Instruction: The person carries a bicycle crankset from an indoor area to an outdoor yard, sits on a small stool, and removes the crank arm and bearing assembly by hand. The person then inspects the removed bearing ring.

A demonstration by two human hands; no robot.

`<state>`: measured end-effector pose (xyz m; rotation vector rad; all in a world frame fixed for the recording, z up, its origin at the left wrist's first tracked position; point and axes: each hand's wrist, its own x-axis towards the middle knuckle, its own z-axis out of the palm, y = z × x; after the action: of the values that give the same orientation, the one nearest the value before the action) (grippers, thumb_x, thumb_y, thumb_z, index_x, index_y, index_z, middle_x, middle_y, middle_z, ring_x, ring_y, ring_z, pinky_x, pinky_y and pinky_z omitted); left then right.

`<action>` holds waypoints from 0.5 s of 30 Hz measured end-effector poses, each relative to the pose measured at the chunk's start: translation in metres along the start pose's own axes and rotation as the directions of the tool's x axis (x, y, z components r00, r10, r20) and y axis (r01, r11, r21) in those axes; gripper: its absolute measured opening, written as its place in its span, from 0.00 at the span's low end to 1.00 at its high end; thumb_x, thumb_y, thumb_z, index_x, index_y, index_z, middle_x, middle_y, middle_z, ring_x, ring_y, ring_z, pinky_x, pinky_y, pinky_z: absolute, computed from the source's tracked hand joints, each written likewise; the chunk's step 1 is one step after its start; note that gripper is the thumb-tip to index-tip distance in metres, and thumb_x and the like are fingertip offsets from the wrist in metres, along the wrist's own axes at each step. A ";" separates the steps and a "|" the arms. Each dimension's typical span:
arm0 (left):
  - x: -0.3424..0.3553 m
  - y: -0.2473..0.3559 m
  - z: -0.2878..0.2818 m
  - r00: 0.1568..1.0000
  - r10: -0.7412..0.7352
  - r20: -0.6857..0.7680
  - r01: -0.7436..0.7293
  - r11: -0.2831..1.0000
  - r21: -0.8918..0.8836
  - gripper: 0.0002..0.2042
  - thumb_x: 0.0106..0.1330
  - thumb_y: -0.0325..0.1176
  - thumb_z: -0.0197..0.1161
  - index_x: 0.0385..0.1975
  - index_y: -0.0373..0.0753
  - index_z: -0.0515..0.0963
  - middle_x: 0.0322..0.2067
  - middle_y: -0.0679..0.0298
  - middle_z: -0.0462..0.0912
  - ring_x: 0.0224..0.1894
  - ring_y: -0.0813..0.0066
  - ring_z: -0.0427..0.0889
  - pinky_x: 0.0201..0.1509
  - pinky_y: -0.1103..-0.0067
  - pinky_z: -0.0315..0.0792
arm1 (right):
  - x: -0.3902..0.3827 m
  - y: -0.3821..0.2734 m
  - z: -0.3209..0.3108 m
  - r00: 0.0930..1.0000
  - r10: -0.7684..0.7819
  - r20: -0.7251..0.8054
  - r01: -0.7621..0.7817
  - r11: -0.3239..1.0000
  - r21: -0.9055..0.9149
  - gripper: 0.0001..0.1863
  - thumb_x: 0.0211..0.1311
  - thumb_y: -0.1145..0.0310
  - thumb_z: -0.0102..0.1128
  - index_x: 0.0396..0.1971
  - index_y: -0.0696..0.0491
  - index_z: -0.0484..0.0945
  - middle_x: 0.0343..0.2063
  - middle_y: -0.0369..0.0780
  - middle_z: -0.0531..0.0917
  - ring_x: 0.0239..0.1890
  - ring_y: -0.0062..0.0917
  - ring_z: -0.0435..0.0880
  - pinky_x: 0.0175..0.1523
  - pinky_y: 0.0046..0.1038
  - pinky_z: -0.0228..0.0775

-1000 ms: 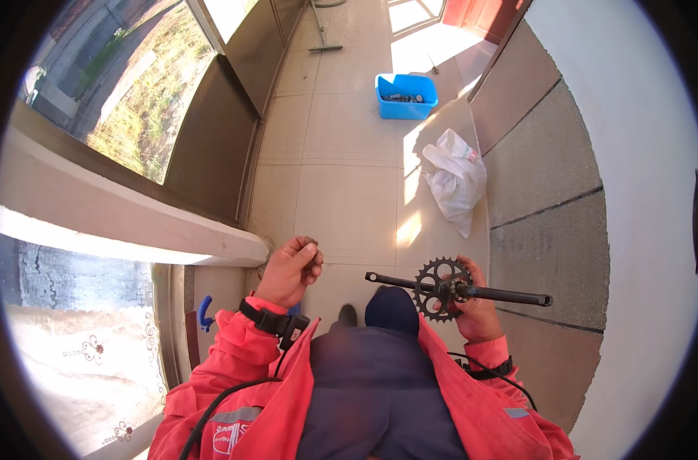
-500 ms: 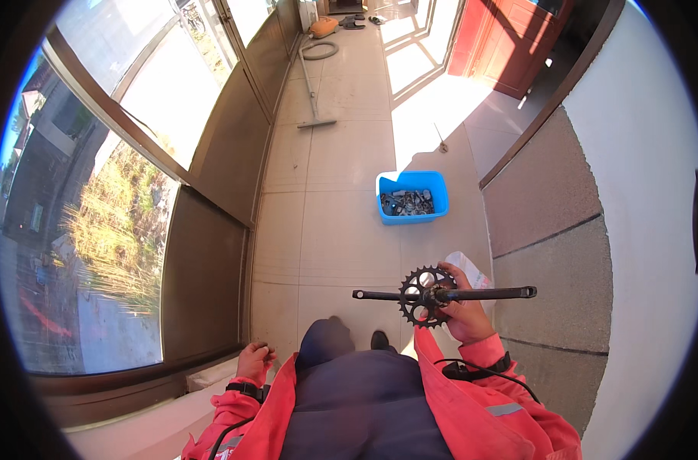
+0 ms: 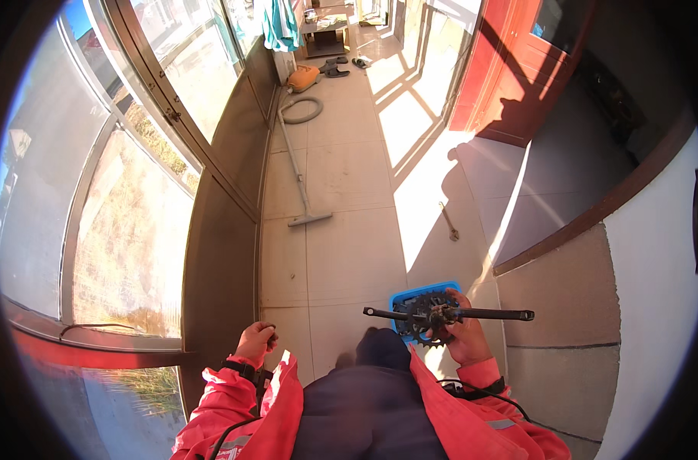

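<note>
In front of my right side, my right hand (image 3: 469, 342) grips a bicycle crankset (image 3: 491, 313). Its dark toothed chainring faces upward, and black crank arms stick out to left and right. Under it, partly covered by the crankset and the hand, is a blue plastic tub (image 3: 410, 290); little of what lies inside shows. My left hand (image 3: 255, 342) hangs lower left, apart from the crankset, with its fingers curled together. Whether something small is pinched in them cannot be seen.
A wrench (image 3: 449, 224) lies on the tiled floor ahead. At left stretch a vacuum cleaner's floor nozzle (image 3: 311, 219), wand and hose, leading to its orange body (image 3: 304, 78). Dark slippers (image 3: 336, 70) sit beyond. Windows line the left; a red door (image 3: 504, 84) and doorway edge are at right.
I have moved forward along the corridor, so the blue tub now sits beneath the crankset. My right hand still holds the crankset; the wrench and vacuum nozzle appear nearer.
</note>
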<state>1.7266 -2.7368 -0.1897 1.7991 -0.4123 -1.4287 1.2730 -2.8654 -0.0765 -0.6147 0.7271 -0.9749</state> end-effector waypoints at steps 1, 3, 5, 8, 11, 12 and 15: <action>0.033 0.037 0.013 0.999 0.043 0.010 -0.043 0.999 0.012 0.10 0.69 0.30 0.56 0.42 0.30 0.76 0.27 0.61 0.81 0.22 0.76 0.77 0.24 0.80 0.71 | 0.033 -0.008 -0.001 1.000 0.006 0.003 -0.006 1.000 -0.015 0.41 0.57 0.73 0.66 0.69 0.49 0.55 0.45 0.44 0.79 0.38 0.38 0.85 0.44 0.37 0.81; 0.095 0.100 0.042 0.996 0.078 0.030 -0.080 0.993 0.087 0.09 0.69 0.30 0.56 0.42 0.30 0.76 0.27 0.61 0.81 0.22 0.76 0.78 0.24 0.79 0.71 | 0.097 -0.027 -0.008 1.000 -0.014 0.008 0.014 1.000 -0.016 0.40 0.58 0.73 0.66 0.69 0.50 0.55 0.46 0.44 0.79 0.38 0.38 0.85 0.43 0.36 0.80; 0.154 0.142 0.066 0.997 0.075 0.026 -0.078 0.990 0.114 0.10 0.69 0.30 0.56 0.43 0.31 0.76 0.27 0.61 0.81 0.23 0.75 0.78 0.25 0.79 0.71 | 0.162 -0.050 -0.017 0.998 -0.042 0.053 0.042 0.999 0.002 0.40 0.58 0.73 0.66 0.69 0.50 0.55 0.46 0.45 0.79 0.38 0.38 0.85 0.44 0.36 0.80; 0.235 0.182 0.084 0.998 0.051 0.031 -0.054 0.994 0.099 0.11 0.68 0.30 0.57 0.44 0.30 0.76 0.30 0.60 0.82 0.25 0.75 0.81 0.26 0.79 0.73 | 0.265 -0.089 -0.025 0.998 -0.051 -0.020 0.051 0.999 -0.016 0.39 0.58 0.75 0.64 0.69 0.52 0.55 0.47 0.45 0.79 0.39 0.37 0.85 0.45 0.37 0.81; 0.288 0.224 0.099 0.999 -0.043 0.012 0.041 0.992 0.116 0.11 0.68 0.30 0.58 0.44 0.30 0.76 0.30 0.59 0.82 0.25 0.74 0.81 0.25 0.79 0.72 | 0.356 -0.135 -0.028 0.998 -0.037 -0.055 0.036 0.999 -0.015 0.39 0.57 0.78 0.60 0.68 0.53 0.56 0.46 0.44 0.79 0.42 0.34 0.84 0.46 0.35 0.82; 0.301 0.242 0.107 0.997 -0.082 -0.018 0.083 0.988 0.133 0.11 0.67 0.30 0.58 0.44 0.30 0.76 0.30 0.59 0.82 0.25 0.74 0.81 0.25 0.79 0.72 | 0.386 -0.152 -0.030 0.997 -0.038 -0.065 0.037 0.999 -0.023 0.38 0.56 0.79 0.60 0.68 0.53 0.56 0.46 0.43 0.79 0.43 0.33 0.84 0.46 0.34 0.83; 0.342 0.305 0.130 0.987 -0.146 -0.071 0.156 0.973 0.172 0.11 0.67 0.29 0.58 0.45 0.30 0.77 0.30 0.59 0.82 0.24 0.74 0.81 0.24 0.79 0.72 | 0.481 -0.200 -0.035 0.997 -0.061 -0.057 0.060 0.998 -0.014 0.37 0.57 0.80 0.58 0.68 0.53 0.57 0.46 0.43 0.79 0.46 0.31 0.84 0.48 0.33 0.84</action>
<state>1.7779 -3.2103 -0.2010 2.0483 -0.3894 -1.4776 1.3210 -3.3852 -0.0771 -0.6241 0.7699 -1.0482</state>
